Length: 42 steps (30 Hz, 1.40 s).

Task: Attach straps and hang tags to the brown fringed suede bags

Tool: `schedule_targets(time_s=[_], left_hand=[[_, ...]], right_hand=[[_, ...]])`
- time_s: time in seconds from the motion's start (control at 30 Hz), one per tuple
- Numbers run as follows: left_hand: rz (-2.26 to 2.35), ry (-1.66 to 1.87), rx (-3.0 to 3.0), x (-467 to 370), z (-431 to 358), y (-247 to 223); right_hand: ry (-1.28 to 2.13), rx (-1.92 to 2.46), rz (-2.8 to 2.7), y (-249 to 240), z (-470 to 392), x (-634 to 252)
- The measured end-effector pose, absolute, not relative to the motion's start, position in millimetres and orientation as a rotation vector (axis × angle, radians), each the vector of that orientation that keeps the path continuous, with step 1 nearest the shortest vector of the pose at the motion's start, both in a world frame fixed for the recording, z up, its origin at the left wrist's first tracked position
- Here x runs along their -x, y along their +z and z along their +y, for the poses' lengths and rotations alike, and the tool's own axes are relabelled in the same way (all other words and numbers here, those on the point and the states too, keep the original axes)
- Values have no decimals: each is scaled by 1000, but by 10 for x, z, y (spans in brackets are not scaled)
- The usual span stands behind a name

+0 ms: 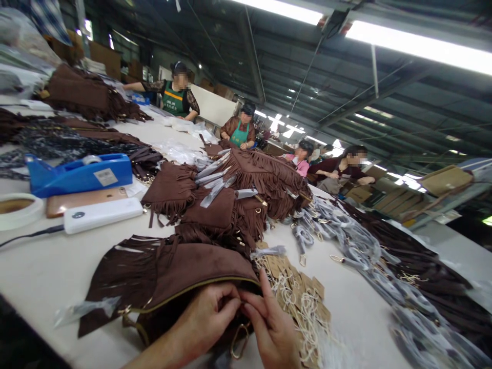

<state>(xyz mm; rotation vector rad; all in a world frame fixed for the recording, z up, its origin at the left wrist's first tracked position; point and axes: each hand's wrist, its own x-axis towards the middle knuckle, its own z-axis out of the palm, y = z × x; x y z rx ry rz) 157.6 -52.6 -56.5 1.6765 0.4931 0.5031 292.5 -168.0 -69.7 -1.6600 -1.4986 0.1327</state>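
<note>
A brown fringed bag [200, 261] lies on its side in front of me, its brass zip open along the near edge. My left hand [209, 312] reaches over the opening, thumb and fingers pinched together. Fingertip to fingertip with it, my right hand [271, 328] pinches at the same spot, its index finger pointing up. Whatever sits between the fingers is too small and covered to make out. Just below hangs a gold metal clasp [240, 341]. A plastic-wrapped piece [90, 307] rests by the fringe at the bag's left end.
Paper tags with white strings [303, 302] are heaped to the right. Behind the bag rises a pile of similar fringed bags [265, 179]. A blue tape dispenser [80, 174] and white power bank [103, 214] lie left; wrapped straps [353, 241] spread right. Several co-workers stand farther back.
</note>
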Motion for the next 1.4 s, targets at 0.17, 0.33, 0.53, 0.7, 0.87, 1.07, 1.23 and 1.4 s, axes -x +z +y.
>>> schedule_targets(time_s=[0.17, 0.33, 0.53, 0.7, 0.87, 1.07, 1.23, 1.4], left_hand=[[446, 481, -1646, -1576, -531, -562], [439, 449, -1599, -1578, -534, -561], [405, 491, -1488, -1543, -496, -535], [231, 321, -1391, -1514, -503, -442], [169, 317, -1420, -1572, -561, -402], [224, 376, -1437, -1596, -574, -504], [220, 423, -1555, -1581, -593, -518], [177, 449, -1635, -1570, -598, -458]], right_hand=[[258, 1541, -1360, -709, -1665, -2925], [274, 1509, -1211, -807, -1647, -2863], [133, 1590, -1213, -722, -1714, -2917], [36, 1567, -1256, -557, -1718, -2941], [139, 1543, -1233, -499, -1661, -2941], [280, 1543, -1085, -522, -1769, -3029], [364, 1599, -1234, -461, -1812, -3065], [345, 1604, -1131, -487, -1794, -2976]])
